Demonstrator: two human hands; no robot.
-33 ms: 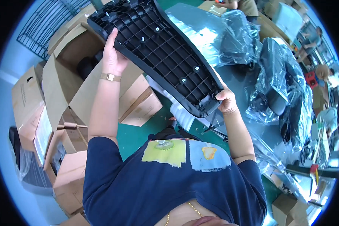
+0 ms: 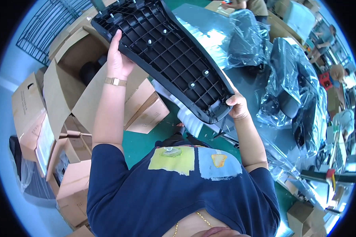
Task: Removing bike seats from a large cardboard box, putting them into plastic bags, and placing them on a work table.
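A long black seat is held up tilted before me, its ribbed plastic underside facing me. Several metal studs stick out of the grid of ribs, and the cover wraps over the narrow lower right end. My left hand grips its left long edge near the wide upper end, thumb showing along the rim. At the lower right corner, my right hand clasps the edge with the thumb on the rim and the other fingers mostly hidden behind. A watch sits on my left wrist.
An open cardboard box with dark things inside stands at left, beside more cartons. To the right, dark pieces in clear plastic wrap lie on a grey surface. Other people are farther off. The floor is green.
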